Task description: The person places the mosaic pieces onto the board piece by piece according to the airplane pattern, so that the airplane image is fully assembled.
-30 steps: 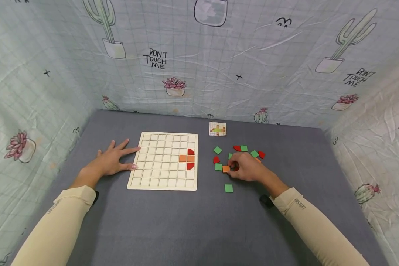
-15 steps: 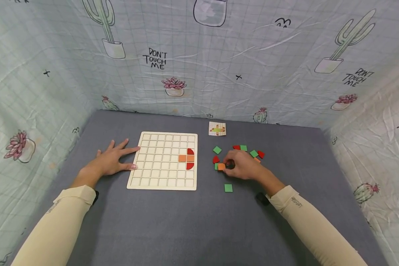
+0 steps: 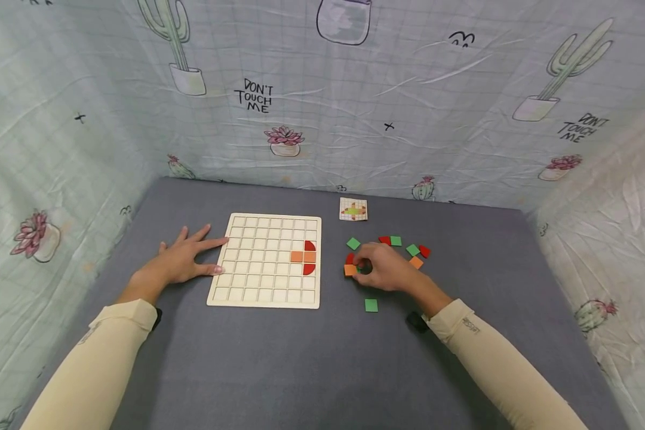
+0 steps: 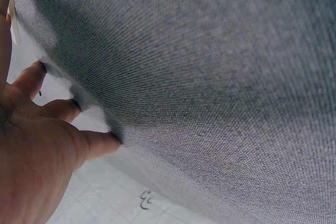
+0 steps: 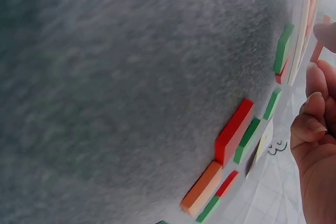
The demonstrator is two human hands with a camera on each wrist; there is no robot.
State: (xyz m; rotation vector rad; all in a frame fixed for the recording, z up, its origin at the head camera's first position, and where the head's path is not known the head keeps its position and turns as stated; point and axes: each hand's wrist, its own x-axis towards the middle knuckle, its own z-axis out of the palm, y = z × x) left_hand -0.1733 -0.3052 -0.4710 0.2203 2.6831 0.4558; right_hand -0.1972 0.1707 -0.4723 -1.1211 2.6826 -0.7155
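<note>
My right hand [image 3: 384, 267] pinches an orange square tile [image 3: 350, 270] between thumb and fingers, held over the loose pieces right of the board. The right wrist view shows the same orange tile [image 5: 319, 45] edge-on at the fingertips. My left hand [image 3: 180, 261] lies with fingers spread, index finger and thumb at the left edge of a pale wooden grid board [image 3: 247, 282]. The other left fingertips [image 4: 116, 139] rest on the grey cloth in the left wrist view. Two orange squares [image 3: 303, 257] sit side by side at the board's right, between a red rounded piece [image 3: 310, 245] and another [image 3: 309, 269].
A small pattern card [image 3: 353, 209] lies behind the pieces. Around the right hand are green squares [image 3: 371, 306], red rounded pieces [image 3: 424, 251] and an orange tile [image 3: 416, 262]. A printed cloth wall [image 3: 322, 149] closes off the back and sides.
My right hand has moved left with the orange tile, toward the board, uncovering the other orange tile at the right. The left hand stays at the board's edge.
</note>
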